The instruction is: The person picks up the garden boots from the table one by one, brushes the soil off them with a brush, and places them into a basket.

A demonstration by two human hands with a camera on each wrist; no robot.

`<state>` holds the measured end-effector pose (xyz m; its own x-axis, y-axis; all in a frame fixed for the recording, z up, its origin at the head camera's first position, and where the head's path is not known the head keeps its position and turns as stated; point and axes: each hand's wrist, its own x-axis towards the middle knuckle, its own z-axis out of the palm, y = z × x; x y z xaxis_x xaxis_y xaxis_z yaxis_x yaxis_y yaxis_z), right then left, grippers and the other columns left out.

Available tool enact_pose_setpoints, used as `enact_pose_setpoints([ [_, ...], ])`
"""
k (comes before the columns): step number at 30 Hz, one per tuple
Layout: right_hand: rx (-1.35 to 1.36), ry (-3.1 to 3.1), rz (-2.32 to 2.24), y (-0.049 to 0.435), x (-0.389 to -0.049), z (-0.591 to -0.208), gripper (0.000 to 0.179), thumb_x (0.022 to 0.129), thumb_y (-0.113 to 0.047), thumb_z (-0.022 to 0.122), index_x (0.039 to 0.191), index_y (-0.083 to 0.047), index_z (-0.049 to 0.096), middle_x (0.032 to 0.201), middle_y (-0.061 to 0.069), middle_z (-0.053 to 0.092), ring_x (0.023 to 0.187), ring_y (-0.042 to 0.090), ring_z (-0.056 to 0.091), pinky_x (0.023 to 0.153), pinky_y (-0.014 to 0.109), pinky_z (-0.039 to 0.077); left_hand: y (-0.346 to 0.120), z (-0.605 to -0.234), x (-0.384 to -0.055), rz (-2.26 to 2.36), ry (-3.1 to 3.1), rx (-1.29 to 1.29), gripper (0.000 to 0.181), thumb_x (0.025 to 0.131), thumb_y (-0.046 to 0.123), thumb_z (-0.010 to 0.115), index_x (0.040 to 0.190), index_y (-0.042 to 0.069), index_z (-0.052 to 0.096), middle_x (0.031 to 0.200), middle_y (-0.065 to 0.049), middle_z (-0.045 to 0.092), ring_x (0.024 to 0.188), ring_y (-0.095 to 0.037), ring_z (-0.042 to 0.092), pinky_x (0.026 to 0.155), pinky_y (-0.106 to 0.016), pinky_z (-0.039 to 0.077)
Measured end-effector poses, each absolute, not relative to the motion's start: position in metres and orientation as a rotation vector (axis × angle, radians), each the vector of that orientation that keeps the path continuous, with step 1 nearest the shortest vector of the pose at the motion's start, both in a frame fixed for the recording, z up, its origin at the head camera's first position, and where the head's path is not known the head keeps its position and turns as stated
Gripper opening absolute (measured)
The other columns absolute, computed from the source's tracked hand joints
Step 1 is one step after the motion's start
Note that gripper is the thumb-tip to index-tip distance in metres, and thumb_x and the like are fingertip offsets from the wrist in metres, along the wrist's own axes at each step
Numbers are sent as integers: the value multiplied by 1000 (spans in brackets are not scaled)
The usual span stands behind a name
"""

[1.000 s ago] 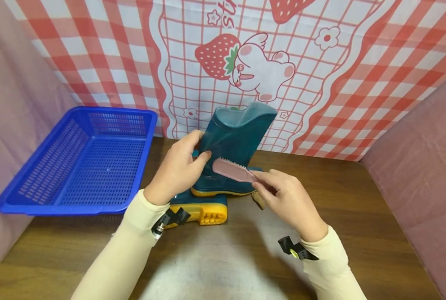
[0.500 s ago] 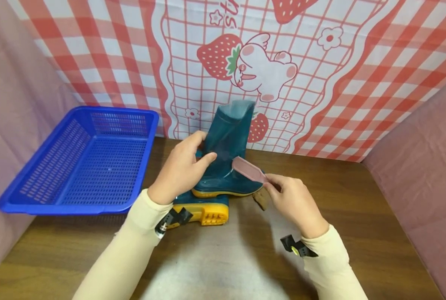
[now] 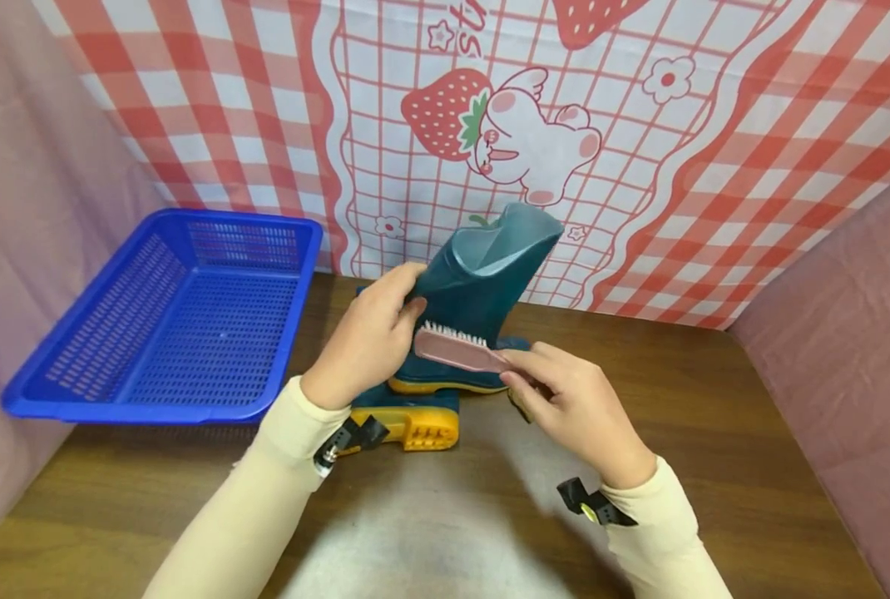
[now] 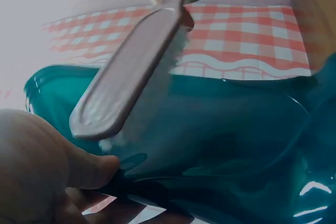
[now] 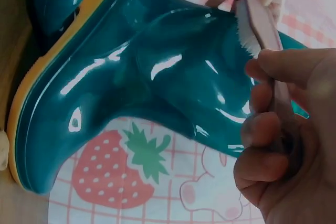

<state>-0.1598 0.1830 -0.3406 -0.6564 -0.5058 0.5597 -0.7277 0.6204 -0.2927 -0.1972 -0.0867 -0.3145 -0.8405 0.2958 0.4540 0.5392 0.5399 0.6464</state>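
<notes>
My left hand (image 3: 363, 337) grips the shaft of a teal rubber boot (image 3: 482, 287) from the left, thumb on the near side. The boot has a yellow sole and its shaft leans right, with the open top showing. In my right hand (image 3: 576, 408) is a pink-handled scrubbing brush (image 3: 456, 349), held by its narrow handle. Its white bristles (image 5: 245, 27) face the boot shaft, close to the left thumb (image 4: 100, 170). A second teal boot lies on its side at the front left, its yellow sole (image 3: 422, 427) toward me.
To the left stands a blue perforated plastic basket (image 3: 243, 412). A small brown piece (image 3: 518, 405) lies by the boot's toe, partly behind the right hand. Behind the wooden table (image 3: 714, 466) hangs a red-checked strawberry cloth (image 3: 265, 108), with pink curtains on both sides.
The brush has gone right and down toward the boot's ankle, then back left across the shaft. The shaft has turned, and its opening now faces more toward the camera.
</notes>
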Motion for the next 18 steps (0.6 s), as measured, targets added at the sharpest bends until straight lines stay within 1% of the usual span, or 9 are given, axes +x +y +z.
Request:
enact_pose_setpoints([
  [2, 982, -2441, 711, 182, -159, -341, 23, 93, -10, 77, 116, -15, 77, 74, -9, 46, 62, 4, 41, 56, 19, 34, -86, -314, -196, -1182, -2488, -716, 28, 108, 6, 51, 135, 6, 57, 116, -9, 64, 92, -22, 59, 81, -41, 51],
  [3, 954, -2472, 707, 182, -159, -342, 23, 93, -11, 77, 116, -14, 77, 74, -8, 49, 63, 5, 42, 56, 21, 36, -86, -314, -195, -1175, -2487, -715, 27, 108, 6, 52, 134, 6, 57, 115, -8, 64, 92, -22, 60, 81, -41, 51],
  [4, 904, -2513, 702, 183, -160, -343, 22, 94, -11, 77, 115, -13, 77, 76, -8, 54, 64, 6, 45, 57, 23, 39, -85, -313, -195, -1174, -2489, -709, 26, 107, 7, 53, 133, 7, 57, 115, -8, 64, 92, -22, 60, 81, -42, 52],
  [7, 693, -2663, 690, 189, -162, -345, 18, 96, -13, 75, 113, -11, 78, 83, -4, 67, 67, 10, 53, 61, 29, 44, -85, -314, -194, -1187, -2498, -678, 24, 106, 10, 58, 129, 8, 58, 116, -6, 64, 97, -21, 62, 85, -43, 55],
  [9, 559, -2754, 689, 194, -162, -346, 17, 97, -14, 74, 112, -10, 79, 86, -2, 70, 69, 13, 55, 62, 32, 45, -84, -314, -194, -1208, -2515, -655, 24, 105, 14, 62, 128, 9, 58, 113, -5, 64, 93, -21, 61, 83, -42, 56],
  [11, 483, -2813, 690, 197, -161, -346, 15, 97, -15, 73, 111, -10, 79, 85, -1, 71, 68, 14, 55, 62, 32, 44, -84, -315, -193, -1219, -2531, -630, 27, 103, 18, 65, 128, 10, 58, 111, -5, 64, 90, -21, 60, 82, -40, 56],
  [13, 475, -2829, 684, 198, -161, -345, 14, 98, -16, 72, 109, -11, 79, 80, -3, 68, 65, 14, 53, 60, 32, 42, -84, -315, -193, -1222, -2537, -602, 31, 102, 21, 67, 130, 11, 57, 109, -4, 64, 87, -21, 58, 80, -38, 55],
  [15, 523, -2800, 664, 197, -160, -343, 11, 97, -16, 72, 106, -13, 79, 75, -4, 64, 63, 12, 51, 58, 30, 40, -85, -315, -194, -1216, -2528, -585, 31, 103, 21, 67, 130, 11, 57, 107, -5, 63, 83, -22, 56, 77, -38, 53],
  [18, 650, -2697, 627, 194, -161, -340, 8, 95, -15, 74, 103, -15, 78, 76, -7, 63, 61, 9, 49, 56, 28, 39, -87, -314, -195, -1210, -2504, -595, 27, 104, 17, 63, 130, 10, 57, 107, -5, 63, 86, -23, 57, 78, -40, 52],
])
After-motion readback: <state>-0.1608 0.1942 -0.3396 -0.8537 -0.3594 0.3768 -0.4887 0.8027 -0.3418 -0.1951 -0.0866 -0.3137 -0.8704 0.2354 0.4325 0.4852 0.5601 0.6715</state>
